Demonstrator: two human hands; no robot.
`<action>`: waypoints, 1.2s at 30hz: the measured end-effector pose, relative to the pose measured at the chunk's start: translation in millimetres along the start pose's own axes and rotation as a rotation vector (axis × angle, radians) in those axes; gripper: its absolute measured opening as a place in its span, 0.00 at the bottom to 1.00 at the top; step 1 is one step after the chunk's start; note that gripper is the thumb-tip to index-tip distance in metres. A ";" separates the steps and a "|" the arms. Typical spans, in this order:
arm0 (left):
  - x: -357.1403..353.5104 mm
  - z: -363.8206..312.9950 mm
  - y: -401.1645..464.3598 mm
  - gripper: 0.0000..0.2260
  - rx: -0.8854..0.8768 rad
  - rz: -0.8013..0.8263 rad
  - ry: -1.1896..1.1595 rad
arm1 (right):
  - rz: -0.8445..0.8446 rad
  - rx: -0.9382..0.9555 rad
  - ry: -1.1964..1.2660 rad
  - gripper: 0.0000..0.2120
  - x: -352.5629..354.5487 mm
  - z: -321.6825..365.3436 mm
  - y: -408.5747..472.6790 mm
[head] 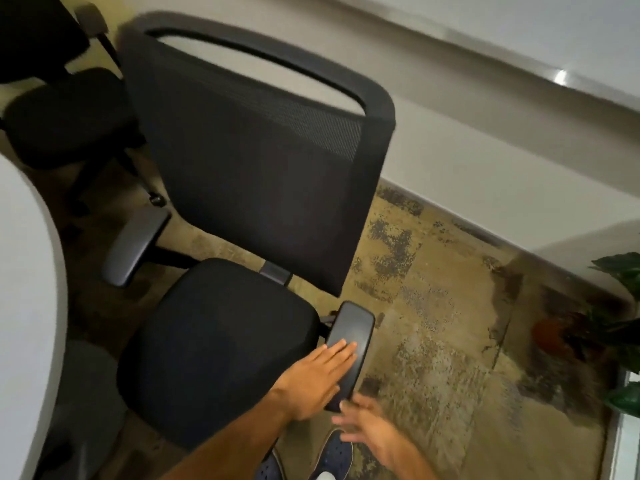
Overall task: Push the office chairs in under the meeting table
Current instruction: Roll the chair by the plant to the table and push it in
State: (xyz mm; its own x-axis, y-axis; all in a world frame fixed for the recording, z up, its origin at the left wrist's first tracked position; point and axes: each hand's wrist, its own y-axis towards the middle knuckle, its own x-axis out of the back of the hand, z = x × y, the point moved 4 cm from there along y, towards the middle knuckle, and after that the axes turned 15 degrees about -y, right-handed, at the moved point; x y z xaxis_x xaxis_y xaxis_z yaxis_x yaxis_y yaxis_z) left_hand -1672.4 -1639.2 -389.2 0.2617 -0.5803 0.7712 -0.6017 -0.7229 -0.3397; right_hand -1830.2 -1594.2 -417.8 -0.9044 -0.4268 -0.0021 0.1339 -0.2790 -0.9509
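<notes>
A black office chair (221, 344) with a mesh back (249, 168) stands in the middle of the view, turned sideways to the white meeting table (24, 306) at the left edge. My left hand (318, 379) lies flat, fingers together, on the chair's near armrest (353, 344). Blurred, my right hand (367, 431) hovers with spread fingers just below that armrest's near end, holding nothing. The far armrest (135, 247) points toward the table. A second black chair (65, 116) stands at the top left beside the table.
A white wall (485, 150) runs diagonally behind the chair. Patterned tan carpet (433, 341) spreads to the right. A potted plant (595, 327) stands at the right edge. My dark shoes (332, 452) show at the bottom.
</notes>
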 end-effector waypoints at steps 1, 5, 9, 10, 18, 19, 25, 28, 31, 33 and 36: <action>3.4 -5.0 -13.1 0.28 0.012 0.043 -0.047 | -0.040 0.003 -0.080 0.20 1.9 -2.8 -13.7; 51.1 -15.1 -61.4 0.27 0.196 -0.121 -0.284 | -0.291 0.185 -0.126 0.22 37.0 32.7 -73.6; 138.4 -26.1 -104.1 0.26 0.349 -0.541 -0.430 | -0.639 0.582 -0.344 0.16 80.4 119.8 -175.8; 165.4 -36.7 -118.4 0.26 0.362 -0.611 -0.442 | -0.729 0.701 -0.374 0.15 83.7 144.8 -213.6; 283.6 -122.2 -125.1 0.28 0.216 -0.899 -0.567 | -1.003 1.349 -1.077 0.18 68.2 325.3 -356.1; 287.8 -131.7 -119.6 0.29 0.190 -0.897 -0.572 | -0.978 1.401 -1.168 0.18 65.5 342.3 -358.0; 306.1 -137.0 -75.8 0.31 0.279 -0.916 -0.637 | -0.640 1.544 -1.669 0.22 50.6 455.6 -315.2; 308.5 -137.6 -60.1 0.33 0.399 -0.918 -0.680 | -0.457 1.568 -1.857 0.24 47.4 487.7 -278.5; 307.8 -147.6 -47.7 0.35 0.519 -0.942 -0.709 | -0.251 1.556 -2.127 0.28 50.5 502.1 -254.7; 298.1 -156.7 -41.4 0.36 0.495 -0.844 -0.667 | -0.242 1.517 -2.170 0.31 74.6 497.7 -244.0; 285.0 -169.7 -24.3 0.37 0.512 -0.744 -0.693 | -0.199 1.508 -2.214 0.33 103.9 499.5 -231.8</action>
State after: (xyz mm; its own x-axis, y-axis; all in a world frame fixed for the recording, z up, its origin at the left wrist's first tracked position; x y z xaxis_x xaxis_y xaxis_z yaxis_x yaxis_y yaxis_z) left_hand -1711.2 -1723.4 -69.8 0.8814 0.0893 0.4639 0.2144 -0.9506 -0.2243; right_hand -1752.9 -2003.6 -43.0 0.2641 0.1380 0.9546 0.9642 -0.0600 -0.2581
